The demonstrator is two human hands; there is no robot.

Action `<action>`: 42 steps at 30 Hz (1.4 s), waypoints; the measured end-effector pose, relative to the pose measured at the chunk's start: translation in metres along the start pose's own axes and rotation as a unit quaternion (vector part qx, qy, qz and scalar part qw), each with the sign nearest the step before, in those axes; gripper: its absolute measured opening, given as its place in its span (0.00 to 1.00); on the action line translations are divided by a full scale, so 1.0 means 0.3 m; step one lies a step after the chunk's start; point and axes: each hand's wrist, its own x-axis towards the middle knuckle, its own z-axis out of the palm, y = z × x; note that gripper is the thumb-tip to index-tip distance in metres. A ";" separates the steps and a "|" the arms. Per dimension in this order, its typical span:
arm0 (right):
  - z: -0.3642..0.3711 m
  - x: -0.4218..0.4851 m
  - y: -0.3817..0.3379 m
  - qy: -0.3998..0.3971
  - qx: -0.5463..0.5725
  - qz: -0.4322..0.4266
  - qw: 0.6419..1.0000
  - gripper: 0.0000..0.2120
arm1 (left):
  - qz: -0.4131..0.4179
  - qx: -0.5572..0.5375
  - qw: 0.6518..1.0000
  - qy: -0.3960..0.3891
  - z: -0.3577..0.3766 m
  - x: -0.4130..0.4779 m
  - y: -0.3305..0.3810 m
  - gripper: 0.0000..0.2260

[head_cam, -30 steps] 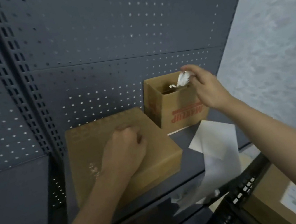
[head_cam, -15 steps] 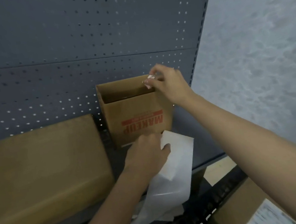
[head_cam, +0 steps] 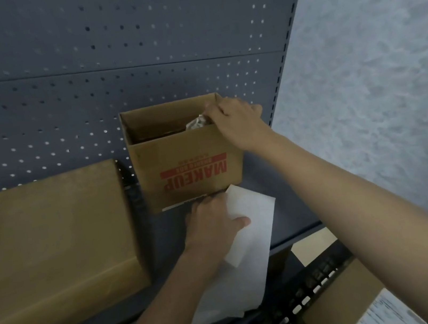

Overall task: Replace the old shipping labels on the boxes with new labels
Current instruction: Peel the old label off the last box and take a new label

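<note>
Fingers (head_cam: 214, 108) of right hand (head_cam: 240, 124) being curled over crumpled old label (head_cam: 196, 122) in box (head_cam: 185, 149), release unclear; new label sheet (head_cam: 254, 208) being gripped by left hand (head_cam: 211, 224), creasing risked if yanked.

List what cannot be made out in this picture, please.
Head view:
- MAKEUP box interior: front wall hides all but crumpled paper.
- Right hand: fingertips dip behind the rim; grip unclear.
- Left hand: covers an edge of the label sheet; grip unclear.
- Label on lower box: blurred, cut by the frame's edge.

Box (head_cam: 152, 166) front reads "MAKEUP" inverted; smaller line unclear.
</note>
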 end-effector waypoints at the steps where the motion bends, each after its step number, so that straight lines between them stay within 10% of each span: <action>1: 0.001 0.007 0.007 -0.004 -0.002 0.004 1.000 0.21 | -0.007 -0.015 1.000 -0.008 -0.005 0.002 0.002 0.30; 8: -0.020 0.038 0.016 0.012 0.070 -0.009 0.997 0.08 | -0.057 -0.164 0.984 -0.047 -0.046 0.003 0.011 0.33; 32: -0.010 0.039 0.033 0.036 0.056 -0.028 0.997 0.11 | -0.112 -0.414 0.900 -0.083 -0.184 -0.127 -0.022 0.09; 42: -0.024 0.024 0.008 0.081 0.075 -0.068 0.992 0.10 | -0.033 -0.408 0.906 -0.108 -0.240 -0.208 -0.021 0.19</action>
